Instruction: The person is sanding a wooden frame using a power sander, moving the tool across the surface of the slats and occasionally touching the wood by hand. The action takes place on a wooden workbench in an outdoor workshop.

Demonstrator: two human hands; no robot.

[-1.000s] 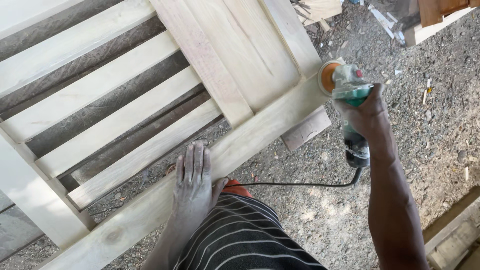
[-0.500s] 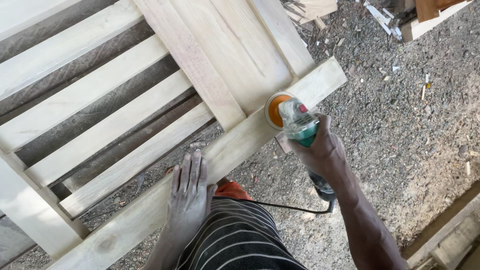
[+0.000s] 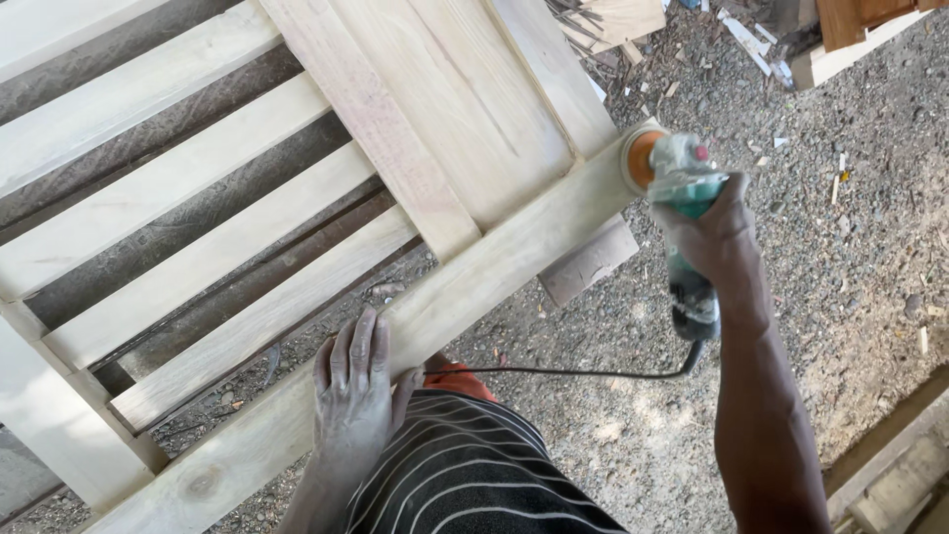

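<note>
- Starting at the far left, pale wooden slats (image 3: 198,267) run in parallel across a slatted wooden frame (image 3: 59,415), with dark gaps between them showing the ground beneath.
- Your left hand (image 3: 353,391) lies flat on the frame's long near rail (image 3: 474,282), fingers spread and pointing away from you; its grip is open, palm pressed on the wood, closing on nothing.
- Just beside that hand, toward you, sits your black garment with thin white stripes (image 3: 474,465), and a patch of orange cloth (image 3: 457,378) shows at its upper edge.
- A solid panel of wider boards (image 3: 465,89) fills the frame above the rail's middle stretch.
- A black power cord (image 3: 573,374) runs over the gravel ground (image 3: 850,247) from near the orange cloth to the tool's tail.
- A short offcut board (image 3: 588,262) pokes out from under the rail near its right end.
- Your right hand (image 3: 717,242) is wrapped tight around the green body of an angle grinder (image 3: 682,198); that grip is closed on the tool.
- The grinder's orange sanding disc (image 3: 641,158) touches the rail's far right end, at the corner of the frame.
- Wood scraps (image 3: 751,40) and timber pieces (image 3: 850,30) lie on the gravel at the upper right.
</note>
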